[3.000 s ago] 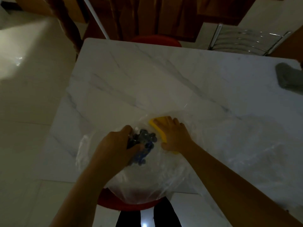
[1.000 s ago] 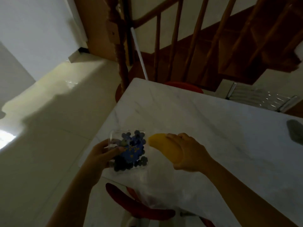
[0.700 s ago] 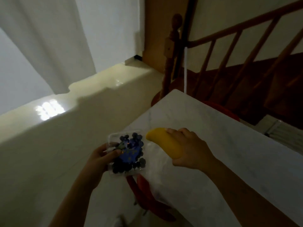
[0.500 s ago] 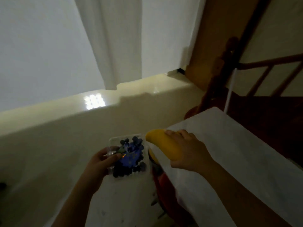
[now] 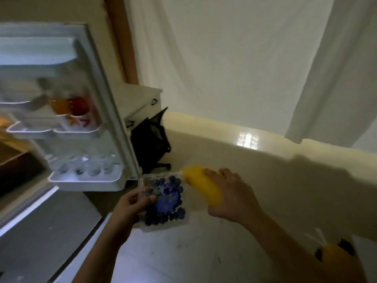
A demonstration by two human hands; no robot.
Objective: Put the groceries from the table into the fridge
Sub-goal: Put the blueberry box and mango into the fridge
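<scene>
My left hand (image 5: 130, 207) grips a clear plastic box of blueberries (image 5: 165, 201) by its left edge, thumb on the lid. My right hand (image 5: 230, 197) is closed around a yellow mango (image 5: 202, 184), held just right of the box at the same height. Both are in the air above the floor. To the upper left stands the open fridge door (image 5: 98, 111), its inner shelves facing me with bottles and jars in them. The fridge's interior shows only as a dark strip at the far left edge.
A grey lower fridge door or drawer front (image 5: 44, 227) lies at the bottom left. A black bag (image 5: 151, 141) and a white cabinet (image 5: 140, 103) stand behind the fridge door. White curtains (image 5: 244, 58) hang ahead. A yellow object (image 5: 334, 256) sits at the bottom right.
The view has swung left from the table and stair rail to the open fridge. Both hands carried the blueberry box and the mango off the table and keep the same grips.
</scene>
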